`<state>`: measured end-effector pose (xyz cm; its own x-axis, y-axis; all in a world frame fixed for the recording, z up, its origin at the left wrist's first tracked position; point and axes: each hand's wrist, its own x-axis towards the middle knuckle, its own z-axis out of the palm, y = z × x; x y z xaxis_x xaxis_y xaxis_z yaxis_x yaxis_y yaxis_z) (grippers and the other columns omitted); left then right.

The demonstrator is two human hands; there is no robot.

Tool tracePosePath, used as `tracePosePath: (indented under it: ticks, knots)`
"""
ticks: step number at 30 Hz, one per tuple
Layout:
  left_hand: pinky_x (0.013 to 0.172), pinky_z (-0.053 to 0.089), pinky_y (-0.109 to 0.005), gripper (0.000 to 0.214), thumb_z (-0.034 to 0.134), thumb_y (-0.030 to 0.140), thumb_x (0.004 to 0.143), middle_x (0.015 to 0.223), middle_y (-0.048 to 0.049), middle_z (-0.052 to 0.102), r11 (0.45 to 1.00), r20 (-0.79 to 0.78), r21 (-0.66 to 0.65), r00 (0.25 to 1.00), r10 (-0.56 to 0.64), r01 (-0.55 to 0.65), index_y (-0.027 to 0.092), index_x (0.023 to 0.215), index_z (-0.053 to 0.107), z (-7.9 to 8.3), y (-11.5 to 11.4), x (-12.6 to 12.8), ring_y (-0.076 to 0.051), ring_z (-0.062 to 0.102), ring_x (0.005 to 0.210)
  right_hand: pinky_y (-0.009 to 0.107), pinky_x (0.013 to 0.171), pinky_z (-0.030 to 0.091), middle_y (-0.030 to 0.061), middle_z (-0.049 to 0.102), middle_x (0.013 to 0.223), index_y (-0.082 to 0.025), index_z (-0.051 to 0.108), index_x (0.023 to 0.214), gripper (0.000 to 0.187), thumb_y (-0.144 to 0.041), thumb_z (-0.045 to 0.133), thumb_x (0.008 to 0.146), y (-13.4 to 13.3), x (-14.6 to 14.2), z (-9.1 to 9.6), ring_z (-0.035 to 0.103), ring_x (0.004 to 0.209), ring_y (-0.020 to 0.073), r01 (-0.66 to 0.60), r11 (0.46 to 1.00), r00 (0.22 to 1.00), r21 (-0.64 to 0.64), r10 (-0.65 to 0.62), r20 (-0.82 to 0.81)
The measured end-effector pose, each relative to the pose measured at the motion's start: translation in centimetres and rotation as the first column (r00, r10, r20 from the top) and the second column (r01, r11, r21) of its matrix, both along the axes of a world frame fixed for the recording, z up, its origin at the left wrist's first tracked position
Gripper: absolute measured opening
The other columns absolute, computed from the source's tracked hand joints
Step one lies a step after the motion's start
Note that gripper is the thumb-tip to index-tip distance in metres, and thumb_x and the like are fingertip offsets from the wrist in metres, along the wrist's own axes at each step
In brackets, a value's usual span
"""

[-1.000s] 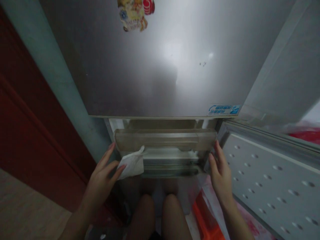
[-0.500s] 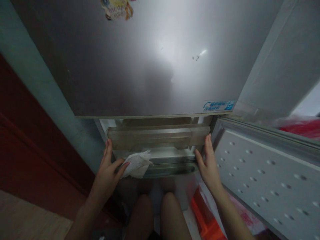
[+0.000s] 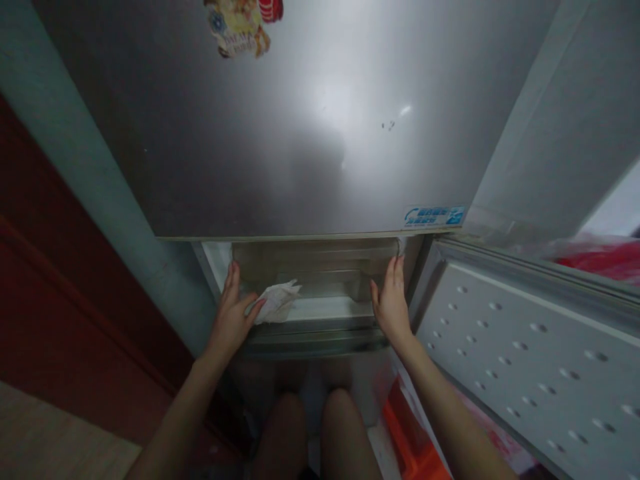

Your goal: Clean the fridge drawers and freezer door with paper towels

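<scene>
A translucent drawer sits inside the open lower compartment of a fridge, its front spanning the width between my hands. My left hand pinches a crumpled white cloth or paper towel between thumb and finger, while its other fingers reach up to the drawer's left end. At the drawer's right end, my right hand rests its stretched fingers against the edge, with the thumb apart. Both sets of fingertips are partly in shadow at the opening.
The fridge's steel upper door is closed above. Its lower door, with a dimpled inner panel, stands open at the right. An orange container lies below my right arm. A dark red wooden panel stands at the left.
The drawer has slid deeper into the compartment, away from me. Both hands have moved forward with it and closer together; the white cloth has gone along in the left hand.
</scene>
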<state>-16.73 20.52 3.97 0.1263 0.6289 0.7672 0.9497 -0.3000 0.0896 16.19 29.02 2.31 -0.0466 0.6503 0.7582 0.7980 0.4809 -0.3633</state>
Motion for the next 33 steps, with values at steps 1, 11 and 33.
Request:
tracePosePath:
  ticks: [1,11,33]
  knots:
    - [0.114,0.026,-0.049,0.023,0.056,0.028,0.087,0.157,0.001,-0.011,1.0,0.001,0.005,1.0,0.001,-0.001,0.013,0.071,0.065,0.0,0.4,0.0,-0.034,0.011,0.143,0.047,0.114,0.025,0.0136,-0.009,0.155,-0.015,-0.011,0.148,0.074,-0.027,0.039,0.094,0.2,-0.2,0.1,-0.001,0.144,0.0257,0.013,1.0,1.0,0.001,-0.013,0.002]
    - [0.113,0.029,-0.049,0.02,0.057,0.026,0.086,0.158,-0.0012,-0.004,0.998,-0.016,0.063,1.0,-0.012,0.013,0.014,0.072,0.064,-0.7,1.4,0.2,-0.033,0.017,0.142,0.052,0.113,0.023,0.0154,0.002,0.155,-0.016,-0.013,0.147,0.075,-0.026,0.039,0.094,0.4,-1.4,-0.5,0.001,0.144,0.0255,0.059,0.998,0.996,0.012,-0.06,0.07]
    - [0.113,0.023,-0.055,0.022,0.056,0.031,0.086,0.157,-0.0008,-0.011,0.999,-0.024,0.018,0.999,-0.036,0.036,0.015,0.078,0.068,-0.7,5.0,-0.7,-0.035,0.006,0.143,0.051,0.115,0.018,0.0148,0.005,0.155,-0.012,0.002,0.149,0.069,-0.026,0.04,0.093,3.0,-1.4,-0.3,-0.001,0.144,0.0244,-0.005,1.0,0.998,-0.022,0.006,0.064]
